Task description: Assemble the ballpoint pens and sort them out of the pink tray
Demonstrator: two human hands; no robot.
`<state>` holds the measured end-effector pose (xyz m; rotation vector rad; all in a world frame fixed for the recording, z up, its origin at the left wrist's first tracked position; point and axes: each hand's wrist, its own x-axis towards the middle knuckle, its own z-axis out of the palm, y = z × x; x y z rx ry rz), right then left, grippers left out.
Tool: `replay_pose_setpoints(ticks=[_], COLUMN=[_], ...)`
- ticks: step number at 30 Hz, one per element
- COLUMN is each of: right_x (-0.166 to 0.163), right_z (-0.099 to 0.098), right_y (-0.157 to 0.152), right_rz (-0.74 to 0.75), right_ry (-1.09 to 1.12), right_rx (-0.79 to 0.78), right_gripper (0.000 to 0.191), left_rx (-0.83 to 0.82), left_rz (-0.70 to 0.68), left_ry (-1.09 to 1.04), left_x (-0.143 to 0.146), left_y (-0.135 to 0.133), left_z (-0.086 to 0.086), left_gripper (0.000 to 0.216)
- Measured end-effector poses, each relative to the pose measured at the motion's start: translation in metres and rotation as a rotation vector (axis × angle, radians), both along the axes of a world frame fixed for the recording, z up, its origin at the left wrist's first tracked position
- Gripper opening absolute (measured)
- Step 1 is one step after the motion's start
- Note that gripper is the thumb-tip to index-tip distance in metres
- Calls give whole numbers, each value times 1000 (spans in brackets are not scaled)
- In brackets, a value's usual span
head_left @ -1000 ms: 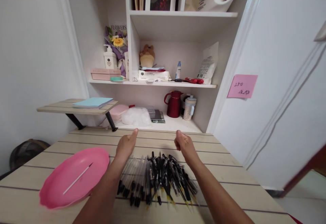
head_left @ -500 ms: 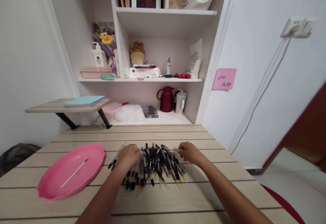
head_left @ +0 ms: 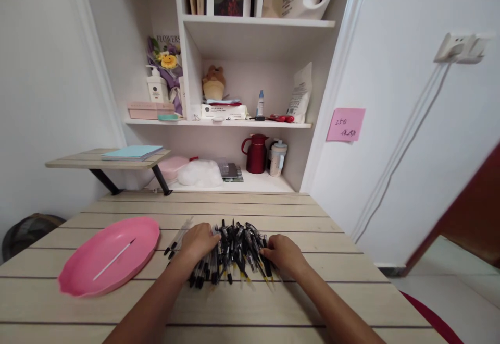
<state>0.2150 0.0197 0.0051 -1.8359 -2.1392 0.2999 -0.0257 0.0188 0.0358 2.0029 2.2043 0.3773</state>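
A heaped pile of pens (head_left: 238, 253) lies mid-table, with clear barrels, black caps and some yellow tips. My left hand (head_left: 200, 242) is closed against the pile's left side, its fingers curled on the pens there. At the right edge, my right hand (head_left: 284, 255) has its fingers bent in and touching the outer pens. Both sets of fingertips are partly hidden. Left of my left hand, a few loose clear pens (head_left: 177, 241) with black ends lie apart from the pile. A pink scalloped tray (head_left: 84, 250) holds a slim white stick with a dark pointed tip (head_left: 114, 260).
A small raised shelf (head_left: 78, 159) bears blue paper (head_left: 135, 152) at the back left. Behind the table, white shelving (head_left: 250, 25) holds a red jug (head_left: 257, 155), a tumbler (head_left: 277, 159) and a clear plastic bag (head_left: 200, 173). A pink note (head_left: 346, 124) is on the right wall.
My right hand has moved left and down onto the pile's right edge, from just beside it. My left hand stays at the left side. The view has shifted slightly.
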Motion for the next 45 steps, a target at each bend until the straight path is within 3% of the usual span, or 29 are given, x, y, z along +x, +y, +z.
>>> replay_pose_setpoints(ticks=[10,14,20,25,28,30,33,35,38,42,45], right_x=[6,6,0,-2,-4,-7,-12,-15,-15,-13,-16], right_z=[-5,-8,-13,-15,-10,-4,10,21,40,59,58], right_y=[5,8,9,7,2,-4,-13,-17,-18,-13,-12], right_rz=[14,-14,-24,-1,42,95,159,193,251,242,221], right_ry=[186,430,900,1088,1190,1268,1348,1334,1166,722,553], right_rx=[-29,-31,-213,-266,-334,-381,-404,-373,-232,231,485], right_gripper=[21,27,25,28,29,29,27,24,20,13,12], left_rx=[-11,-31,-33,18,70,25,-172,-272,-332,-389,-430], left_rz=[36,61,65,61,-17,-127,-288,-329,-348,-382,-451], left_ry=[-27,-35,-54,-131,-379,-715,-1294,-1535,-1677,-1736,-1758], left_x=[-7,-10,-5,-6,-2,3,8,10,10,9,12], left_y=[2,1,0,-1,-7,-14,-25,-31,-35,-37,-38], left_z=[3,3,-1,3,8,10,11,10,8,9,8], left_gripper=[27,28,22,17,16,17,18,17,20,23,20])
